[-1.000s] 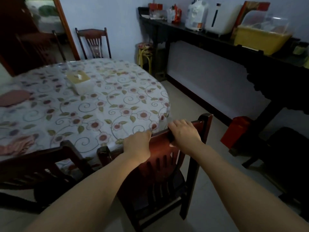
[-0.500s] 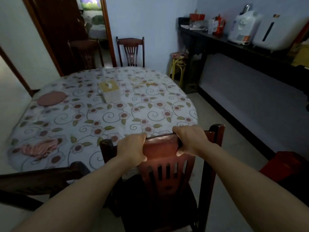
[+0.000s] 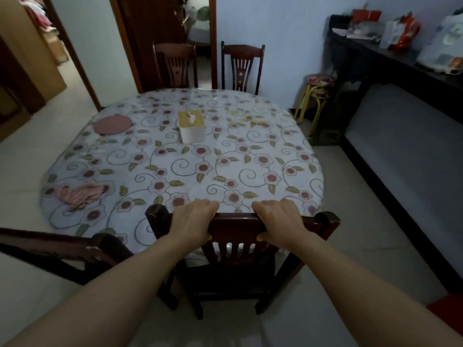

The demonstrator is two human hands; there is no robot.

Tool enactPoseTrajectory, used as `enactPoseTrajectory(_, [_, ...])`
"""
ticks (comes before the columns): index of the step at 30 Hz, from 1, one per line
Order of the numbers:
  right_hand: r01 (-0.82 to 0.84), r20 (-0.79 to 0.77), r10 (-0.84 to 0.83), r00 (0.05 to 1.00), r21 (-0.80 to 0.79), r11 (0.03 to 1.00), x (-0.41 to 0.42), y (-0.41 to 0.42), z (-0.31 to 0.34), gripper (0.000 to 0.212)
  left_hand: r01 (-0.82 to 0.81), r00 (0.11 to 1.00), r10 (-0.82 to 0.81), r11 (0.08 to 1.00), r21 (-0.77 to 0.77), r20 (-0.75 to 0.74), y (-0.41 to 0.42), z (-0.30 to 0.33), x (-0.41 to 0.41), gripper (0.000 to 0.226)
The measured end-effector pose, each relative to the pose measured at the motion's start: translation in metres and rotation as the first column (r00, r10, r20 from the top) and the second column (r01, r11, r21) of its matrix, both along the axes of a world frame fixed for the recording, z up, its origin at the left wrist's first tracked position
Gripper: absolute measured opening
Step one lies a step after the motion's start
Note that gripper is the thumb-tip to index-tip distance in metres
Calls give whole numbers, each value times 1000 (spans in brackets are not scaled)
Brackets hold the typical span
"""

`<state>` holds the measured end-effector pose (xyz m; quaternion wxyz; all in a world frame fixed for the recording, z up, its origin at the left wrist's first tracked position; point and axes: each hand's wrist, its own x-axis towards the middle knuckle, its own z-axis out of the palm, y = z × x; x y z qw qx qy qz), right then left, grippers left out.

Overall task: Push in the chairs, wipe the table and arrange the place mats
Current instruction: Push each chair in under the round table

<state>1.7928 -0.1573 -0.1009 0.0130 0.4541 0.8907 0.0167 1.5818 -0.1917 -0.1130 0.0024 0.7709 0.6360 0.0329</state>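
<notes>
A dark wooden chair [image 3: 238, 249] stands at the near edge of the oval table [image 3: 175, 169], which wears a floral cloth. My left hand [image 3: 194, 221] and my right hand [image 3: 279, 220] both grip the chair's top rail, fingers curled over it. A round pink place mat [image 3: 112, 124] lies at the table's far left. A crumpled pink cloth [image 3: 80, 193] lies at the near left edge. A tissue box [image 3: 191, 126] sits in the middle.
Another chair's back [image 3: 57, 246] juts in at the lower left. Two chairs [image 3: 241, 67] stand at the far side. A stool [image 3: 318, 96] and a dark sideboard [image 3: 400, 68] with appliances line the right wall. A red object [image 3: 448, 314] sits at the lower right.
The chair has slid straight toward the table under both hands, and its back now stands at the table's edge. My view has swung left to face the table squarely.
</notes>
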Motion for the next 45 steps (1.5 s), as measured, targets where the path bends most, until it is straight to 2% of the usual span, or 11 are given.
enactPoseTrajectory(3, [-14, -37, 16, 999, 43, 999, -3, 6, -12, 44, 2, 1000, -4, 996, 88, 20, 1, -10, -4, 37])
enactPoseTrajectory(6, [-30, -51, 31, 998, 26, 999, -3, 2, -21, 46, -9, 1000, 7, 996, 86, 23, -6, -21, -8, 43])
enactPoseTrajectory(10, [-48, -43, 48, 998, 16, 999, 7, -22, -40, 50, 82, 995, -86, 995, 65, 50, -25, -40, -2, 45])
enactPoseTrajectory(15, [32, -34, -31, 999, 12, 999, 6, -60, -49, 50, 192, 981, -191, 981, 18, -43, -55, -41, 0, 53])
enactPoseTrajectory(23, [188, -86, -188, 978, -3, 982, 3, -113, -63, 54, 252, 968, -251, 960, -125, 22, -87, -60, -7, 46])
enactPoseTrajectory(29, [274, -72, -272, 960, 20, 962, 14, -119, -65, 44, 237, 971, -233, 965, -109, 52, -91, -63, -4, 41])
enactPoseTrajectory(32, [277, -101, -272, 957, 34, 960, 23, -117, -65, 45, 233, 969, -225, 970, -75, 106, -91, -60, -2, 34])
enactPoseTrajectory(37, [246, -215, -217, 952, 120, 962, 28, -102, -70, 41, 229, 970, -228, 973, -12, 80, -77, -57, 4, 47])
enactPoseTrajectory(40, [226, -256, -183, 949, 151, 962, 27, -88, -73, 41, 189, 974, -187, 982, -11, 125, -64, -61, -1, 36])
enactPoseTrajectory(42, [213, -260, -169, 951, 152, 965, 20, -78, -72, 41, 165, 982, -164, 986, 2, 97, -54, -60, -9, 29])
enactPoseTrajectory(45, [178, -275, -135, 952, 136, 975, 12, -64, -71, 41, 141, 990, -142, 990, 22, 19, -43, -53, -17, 32])
